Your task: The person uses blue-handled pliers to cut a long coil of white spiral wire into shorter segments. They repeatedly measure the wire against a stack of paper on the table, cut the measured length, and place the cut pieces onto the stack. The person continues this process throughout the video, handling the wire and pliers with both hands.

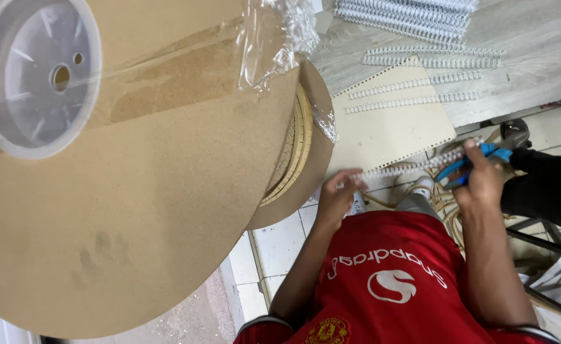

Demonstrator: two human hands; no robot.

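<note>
My left hand (338,196) pinches the left end of a white wire binding strip (408,167) that runs across in front of me. At the strip's right end, my right hand (483,179) grips blue-handled cutters (454,172), with its fingers touching the strip there. Both hands are held out over my red shirt (389,280), just below the edge of a grey wooden table (535,57).
A large brown cardboard spool (134,204) with a clear plastic hub (35,76) and loose plastic wrap fills the left. On the table lie a beige punched board (389,127) and several wire binding strips (421,79). A black object (548,185) sits at right, above a white tiled floor (274,242).
</note>
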